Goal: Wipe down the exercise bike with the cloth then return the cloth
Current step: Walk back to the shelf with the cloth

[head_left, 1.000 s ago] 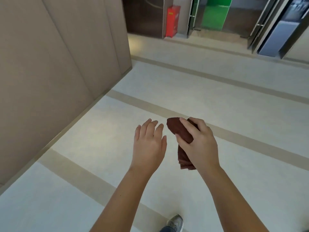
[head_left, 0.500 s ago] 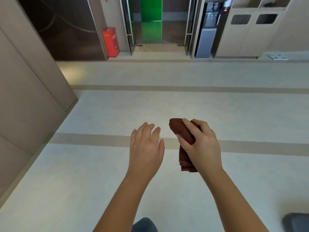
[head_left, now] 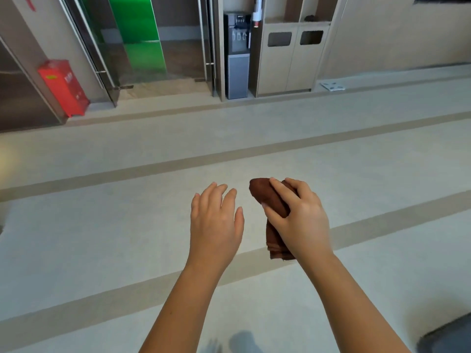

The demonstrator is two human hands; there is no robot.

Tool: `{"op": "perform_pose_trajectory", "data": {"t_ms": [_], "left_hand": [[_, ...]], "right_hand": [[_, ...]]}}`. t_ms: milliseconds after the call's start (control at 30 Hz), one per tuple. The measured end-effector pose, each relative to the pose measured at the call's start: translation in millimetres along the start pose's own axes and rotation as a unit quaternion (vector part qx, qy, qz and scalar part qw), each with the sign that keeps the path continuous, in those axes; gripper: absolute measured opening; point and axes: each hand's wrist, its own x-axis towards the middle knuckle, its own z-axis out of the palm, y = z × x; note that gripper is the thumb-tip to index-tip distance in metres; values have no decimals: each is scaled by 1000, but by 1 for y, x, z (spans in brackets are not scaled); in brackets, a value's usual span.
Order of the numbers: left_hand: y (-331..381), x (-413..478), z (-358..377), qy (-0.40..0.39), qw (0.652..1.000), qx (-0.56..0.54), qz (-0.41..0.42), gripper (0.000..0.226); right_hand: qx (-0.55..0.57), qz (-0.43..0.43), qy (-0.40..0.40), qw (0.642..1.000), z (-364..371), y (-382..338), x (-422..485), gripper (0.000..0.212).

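In the head view, above a pale floor (head_left: 127,238) with darker stripes, the right hand (head_left: 300,225) grips the folded brown cloth (head_left: 267,197), thumb and fingers curled round it, one end projecting forward and the other hanging below the palm. The left hand (head_left: 216,220) is just beside it, apart from the cloth, fingers straight and holding nothing. Both hands keep the pose of the earlier pictures; only the view has swung right. The panelled wall has left the frame, the red box (head_left: 62,87) has shifted to the left edge, and a water dispenser (head_left: 238,54) and bin cabinet (head_left: 290,59) now face the camera. No exercise bike is in view. A grey shape (head_left: 446,337) at the lower right corner cannot be identified. Judgement: the cloth is in transit; whether wiping is done cannot be told.
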Motion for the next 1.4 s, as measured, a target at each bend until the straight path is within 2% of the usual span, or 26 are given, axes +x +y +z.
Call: {"op": "perform_pose_trajectory", "data": {"t_ms": [300,567,867,1133,1400], "left_hand": [[-25,163,81,-35,998,-8,44,34],[-16,338,176,-27,997,4,78,34],[-11,503,262,-45,997,-10,59,35],[-54,628,348,-74,996,-29,42,37],[-136,813,408,-82,996,-1,22,46]], "right_hand": [[-24,11,32,999,71,44,152,44],[11,48,62,997,119,141,314,44],[20,39,49,998,161,215,493,44],[3,24,35,999,244,256,629,44],[-18,-10,15,1000,341,258,813,46]]}}
